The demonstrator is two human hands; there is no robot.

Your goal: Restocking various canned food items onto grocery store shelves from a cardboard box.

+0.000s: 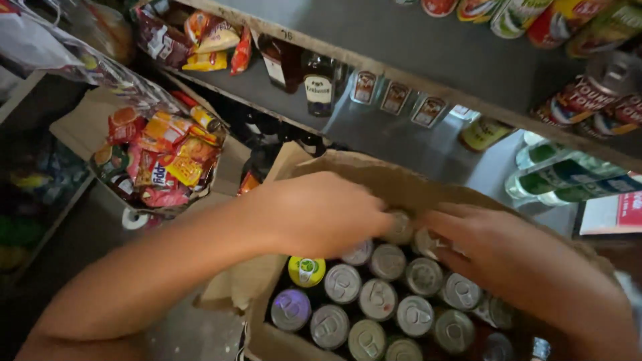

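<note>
Two hands point(321, 212) point(481, 244) atop cans point(378, 299) (boxed)

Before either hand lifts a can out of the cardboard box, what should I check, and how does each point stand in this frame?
1. Left hand on a silver-topped drink can: ok, fingers touch it.
2. Right hand on a neighbouring can: ok.
3. Firm grip on either can: cannot tell, motion blur.
4. Brown cardboard box flaps open: ok.
5. Remaining cans upright: ok.
6. Free space on the grey shelf: ok.
</note>
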